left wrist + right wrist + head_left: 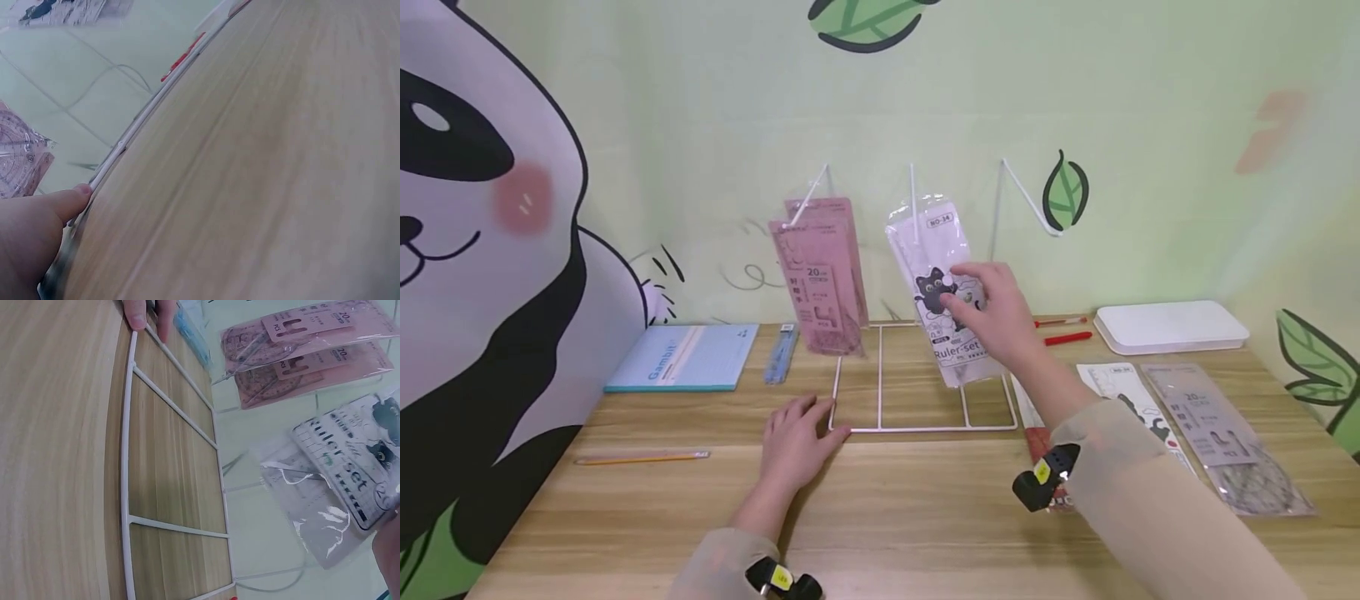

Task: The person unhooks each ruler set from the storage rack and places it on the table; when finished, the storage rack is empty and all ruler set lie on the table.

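A white wire rack with three upright hooks stands on the wooden table. My left hand rests at its front left corner, thumb on the front bar and a finger along the side bar. From the middle hook hangs a clear packet with a ruler set, a black cat printed on it, leaning to one side. My right hand is at the packet's right side, with thumb and forefinger spread apart over its front. Two pink ruler packets hang on the left hook; the right hook is bare.
Right of the rack lie a white cat packet, a pink packet, a red-and-white packet partly under my sleeve, red pens and a white case. Leftward are a blue notebook, a blue packet and a pencil.
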`<state>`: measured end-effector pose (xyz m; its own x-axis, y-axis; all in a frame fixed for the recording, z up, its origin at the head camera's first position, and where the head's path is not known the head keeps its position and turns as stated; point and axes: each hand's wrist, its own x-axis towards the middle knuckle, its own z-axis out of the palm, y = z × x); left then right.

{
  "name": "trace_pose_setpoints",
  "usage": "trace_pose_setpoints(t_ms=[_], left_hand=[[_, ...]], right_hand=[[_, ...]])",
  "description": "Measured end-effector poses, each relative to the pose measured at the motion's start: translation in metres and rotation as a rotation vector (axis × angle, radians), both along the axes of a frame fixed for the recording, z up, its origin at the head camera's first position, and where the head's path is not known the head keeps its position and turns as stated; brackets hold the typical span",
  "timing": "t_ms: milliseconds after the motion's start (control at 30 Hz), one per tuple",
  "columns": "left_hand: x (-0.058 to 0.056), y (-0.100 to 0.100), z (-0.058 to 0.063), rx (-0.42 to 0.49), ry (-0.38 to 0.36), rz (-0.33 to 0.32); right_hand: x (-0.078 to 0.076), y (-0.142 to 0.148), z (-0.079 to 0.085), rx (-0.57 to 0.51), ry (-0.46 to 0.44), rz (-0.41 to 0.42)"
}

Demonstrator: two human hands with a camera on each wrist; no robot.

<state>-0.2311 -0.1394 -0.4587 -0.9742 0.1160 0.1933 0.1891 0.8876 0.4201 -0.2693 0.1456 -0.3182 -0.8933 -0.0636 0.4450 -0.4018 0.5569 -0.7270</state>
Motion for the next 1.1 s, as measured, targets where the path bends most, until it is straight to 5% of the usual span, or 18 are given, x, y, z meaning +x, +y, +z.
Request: trace_pose_setpoints(t_ms=[433, 1100], left_hand=[[0.002, 0.001, -0.001, 0.0, -0.003, 0.008], [0.002, 0.001, 0.001, -0.004, 0.006, 0.01]], right_hand=[[0.016, 0.005, 0.0, 0.045, 0.08, 0.004], [0.043, 0.02, -0.002, 0.142, 0.324, 0.062]])
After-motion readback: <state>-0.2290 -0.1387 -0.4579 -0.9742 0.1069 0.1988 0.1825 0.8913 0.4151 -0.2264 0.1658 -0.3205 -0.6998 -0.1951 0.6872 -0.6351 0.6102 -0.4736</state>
